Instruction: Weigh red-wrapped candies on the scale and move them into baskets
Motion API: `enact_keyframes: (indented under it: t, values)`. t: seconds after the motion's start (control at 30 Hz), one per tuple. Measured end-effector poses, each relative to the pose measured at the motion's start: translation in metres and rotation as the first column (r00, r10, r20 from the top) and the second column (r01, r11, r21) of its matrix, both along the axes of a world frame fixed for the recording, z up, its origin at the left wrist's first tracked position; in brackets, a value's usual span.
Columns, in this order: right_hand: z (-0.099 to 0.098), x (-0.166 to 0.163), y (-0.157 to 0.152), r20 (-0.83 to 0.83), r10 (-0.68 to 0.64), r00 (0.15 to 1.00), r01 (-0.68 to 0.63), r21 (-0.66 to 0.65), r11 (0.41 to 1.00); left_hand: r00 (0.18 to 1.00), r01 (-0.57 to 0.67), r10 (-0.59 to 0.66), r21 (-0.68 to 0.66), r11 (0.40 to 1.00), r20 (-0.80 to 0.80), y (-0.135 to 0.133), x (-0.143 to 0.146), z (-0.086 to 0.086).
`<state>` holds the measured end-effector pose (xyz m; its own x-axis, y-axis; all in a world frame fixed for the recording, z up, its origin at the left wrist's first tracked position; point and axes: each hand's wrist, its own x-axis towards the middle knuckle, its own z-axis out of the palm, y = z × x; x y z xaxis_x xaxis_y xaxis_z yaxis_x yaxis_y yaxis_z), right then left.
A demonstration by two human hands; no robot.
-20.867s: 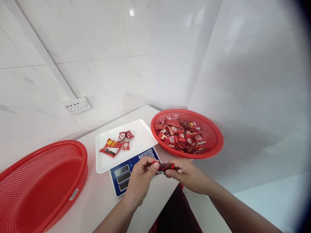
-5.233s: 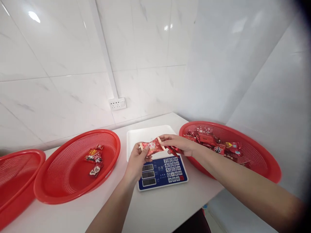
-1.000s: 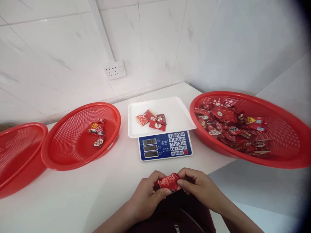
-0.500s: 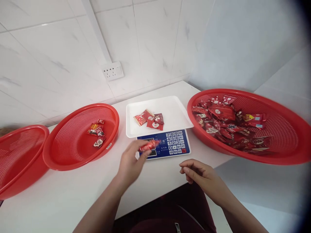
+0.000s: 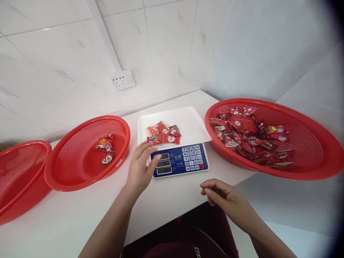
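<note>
In the head view, we find our left hand [image 5: 140, 167] at the near left edge of the white tray [image 5: 188, 120], grip spread and holding nothing, fingertips right by a red packet [image 5: 154, 139] printed with a bold dark character on white. Whether they touch it we cannot tell. That packet lies with several other red packets [image 5: 172, 139], one bearing a pale oval label whose writing is too small for us to read.

Our thumb partly covers the top readout of the blue scale [image 5: 177, 165]; the two lower ones show zeros. Beside them we read 志准, then keys 7 8 9, 4 5 6, 1 2 3 and 0.

Our right hand [image 5: 225, 199] hangs near the counter [image 5: 107, 211] edge, fingers loosely curled; whether its grip is pressed together we cannot tell.

Right of the scale, the right basket [image 5: 313, 150] holds many red wrapped sweets [image 5: 243, 141]. The middle basket [image 5: 72, 154] holds a few sweets [image 5: 106, 148] and bears a small white sticker [image 5: 119, 163], illegible to us.
</note>
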<state>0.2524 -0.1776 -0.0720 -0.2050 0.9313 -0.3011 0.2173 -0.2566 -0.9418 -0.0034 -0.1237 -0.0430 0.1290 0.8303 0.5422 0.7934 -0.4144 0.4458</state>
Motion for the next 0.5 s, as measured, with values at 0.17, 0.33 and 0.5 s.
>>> enact_keyframes:
  t: [0.17, 0.33, 0.5]
  values:
    - [0.004, -0.001, 0.003, 0.042, 0.014, 0.999, -0.015, 0.027, 1.000, 0.972, 0.226, -0.202, -0.226, 0.948, 0.122, -0.055, 0.003, -0.006]
    - [0.004, -0.010, 0.006, 0.056, 0.058, 0.997, -0.061, 0.048, 0.997, 0.945, 0.328, -0.282, -0.421, 0.846, 0.168, -0.079, 0.015, -0.028]
    - [0.002, -0.015, 0.006, 0.069, 0.106, 0.992, -0.110, 0.061, 0.992, 0.935, 0.355, -0.300, -0.470, 0.808, 0.190, -0.079, 0.021, -0.030]
